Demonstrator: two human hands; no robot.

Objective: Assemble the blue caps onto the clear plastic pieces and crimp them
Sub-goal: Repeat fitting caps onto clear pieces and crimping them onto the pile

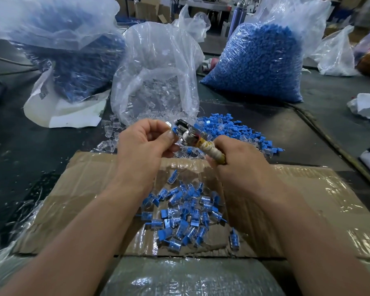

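Note:
My left hand (144,138) pinches a small clear piece with a blue cap (175,130) against the metal jaws of a crimping tool (188,136). My right hand (236,155) grips the tool's tape-wrapped handle (212,151). Both hands hover above a cardboard box (308,199) lined with plastic. Several assembled blue-and-clear pieces (186,212) lie in the box. Loose blue caps (229,129) and clear pieces (111,133) lie on the dark table beyond the box.
Behind stand an open bag of clear pieces (156,80), a full bag of blue caps (263,60) on the right and a bag of blue parts (73,58) on the left. A white cloth (367,106) lies far right.

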